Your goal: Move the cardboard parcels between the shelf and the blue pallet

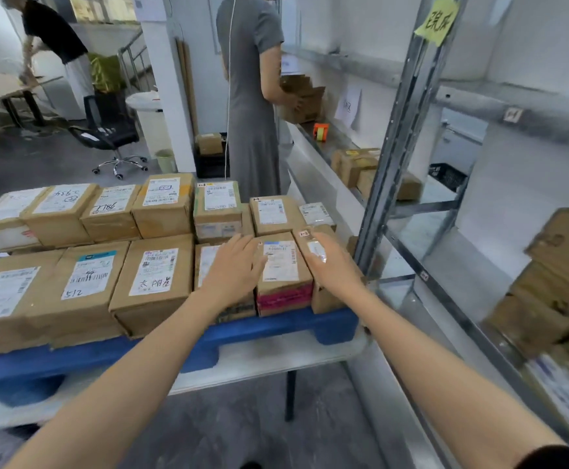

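Over the near right end of the blue pallet [276, 328], at about five o'clock among the cardboard parcels [153, 275], two hands are flanking a small parcel with a pink band [281, 270]. At its nine o'clock the left hand [234, 267] is lying flat, fingers straight and a little spread. At its three o'clock the right hand [330, 265] is reaching with fingers loosely extended, gripping nothing. Whether either is touching it, I cannot tell. The metal shelf [401, 130] at three o'clock is holding brown boxes [553, 282].

Loaded blue pallet [276, 328] on a white table [259, 362]
Rows of cardboard parcels [154, 282] cover the pallet; at three o'clock the shelf [406, 123] holds more boxes [553, 299].
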